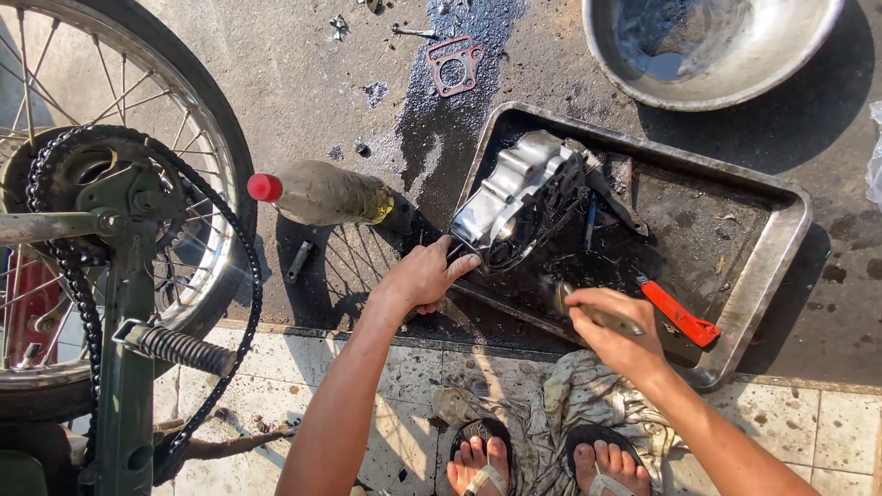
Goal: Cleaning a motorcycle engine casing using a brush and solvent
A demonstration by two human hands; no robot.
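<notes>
Your left hand [424, 276] grips the metal engine cover [524, 197], propped on edge in the oily tray [767, 266]; your right hand [614, 335] clenches a brush [597, 315]. Brace the cover firmly and scrub with short strokes.

Glossy cast-metal engine cover [519, 197] (greasy tray [763, 266])

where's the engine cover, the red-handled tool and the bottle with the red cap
engine cover [519, 188], head view, on its shiny ribbed outer face.
red-handled tool [678, 313], head view, on the middle of the red handle, lying in the tray.
bottle [322, 193], head view, on its grimy body, right of the red cap.
</notes>
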